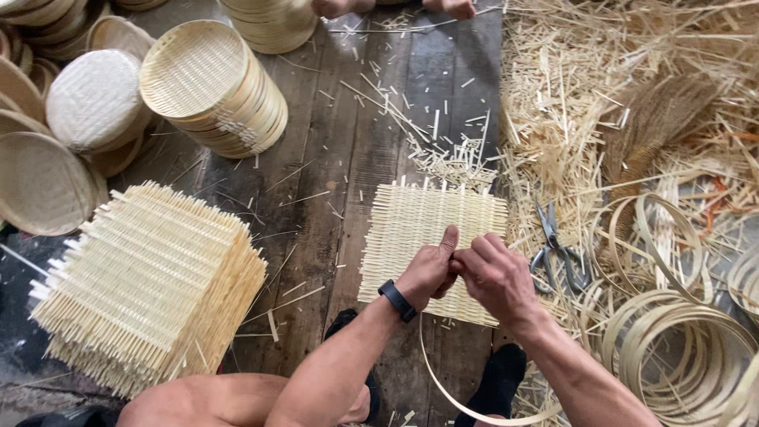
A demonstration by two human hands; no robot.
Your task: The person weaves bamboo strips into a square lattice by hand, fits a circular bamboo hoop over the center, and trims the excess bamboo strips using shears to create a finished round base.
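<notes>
A square woven bamboo mat [419, 225] lies flat on the wooden floor in front of me. My left hand [428, 270], with a black wristband, and my right hand [496, 274] meet over the mat's near edge. Both pinch the end of a thin bamboo strip [451, 395] that curves down and round between my feet in black socks. My left thumb points up against the mat.
A tall stack of woven square mats [146, 281] sits at left. Round bamboo trays [213, 83] are piled at the back left. Scissors [556, 245] lie right of the mat, beside bamboo hoops [680, 348] and loose offcuts [585, 87]. Another person's feet [458, 8] show at the top.
</notes>
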